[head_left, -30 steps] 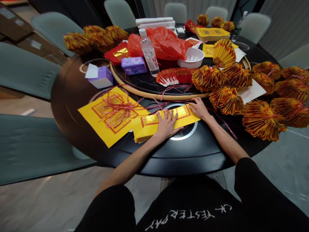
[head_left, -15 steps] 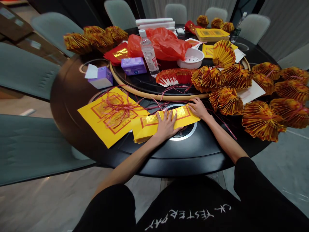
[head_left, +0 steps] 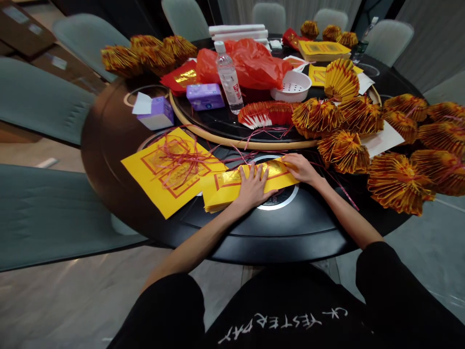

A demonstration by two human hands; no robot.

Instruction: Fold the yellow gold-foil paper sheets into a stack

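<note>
We're at a big round black table [head_left: 105,131] ringed by grey-green chairs [head_left: 39,94], and it's packed! Along the right side sit fans of pleated gold-and-red paper [head_left: 397,184], with more bunched at the upper left. Up top, on the wood-rimmed turntable [head_left: 232,144], there's a red plastic bag [head_left: 247,63], a water bottle [head_left: 228,77], a white perforated basket [head_left: 292,87] and a purple tissue packet [head_left: 205,96]. Front and centre, a yellow sheet printed with red borders [head_left: 170,169] lies at the left under a tangle of red raffia [head_left: 181,157].

The action is right beside it: the work in hand looks like flattening a folded yellow paper strip [head_left: 227,194], which lies across the table's near side, overlapping that sheet's edge. Judging by the lie of it, the next move calls for firm, even pressure along the strip. The left hand [head_left: 254,189] is down on the strip, its fingers [head_left: 254,177] spread wide and pressing flat. The right hand [head_left: 300,168] is at the strip's far end, its fingers [head_left: 288,162] close together on the paper. Is that a pinch? From this view, I can't tell.
</note>
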